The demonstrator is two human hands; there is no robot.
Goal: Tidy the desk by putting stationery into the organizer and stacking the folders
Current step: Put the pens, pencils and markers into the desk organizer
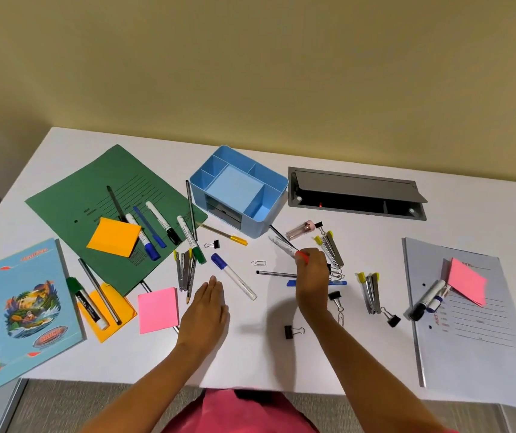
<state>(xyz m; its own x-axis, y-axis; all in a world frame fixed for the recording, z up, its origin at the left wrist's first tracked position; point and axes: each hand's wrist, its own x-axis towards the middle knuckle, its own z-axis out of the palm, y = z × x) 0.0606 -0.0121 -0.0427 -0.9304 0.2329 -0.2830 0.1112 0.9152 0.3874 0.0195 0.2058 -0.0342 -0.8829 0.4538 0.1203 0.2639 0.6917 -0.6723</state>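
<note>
The right hand pinches the red-capped end of a white marker, its fingers curled round it, just in front of the pale blue plastic organizer. The organizer's open compartments face up near the desk's middle. The left hand lies flat, fingers straight and together, on bare white desk beside a blue-capped marker. Staplers, binder clips and pens lie scattered around both hands. A green card folder lies to the left and a grey one reaches the near right edge. A grey cable hatch stands open near the plain yellowish wall.
</note>
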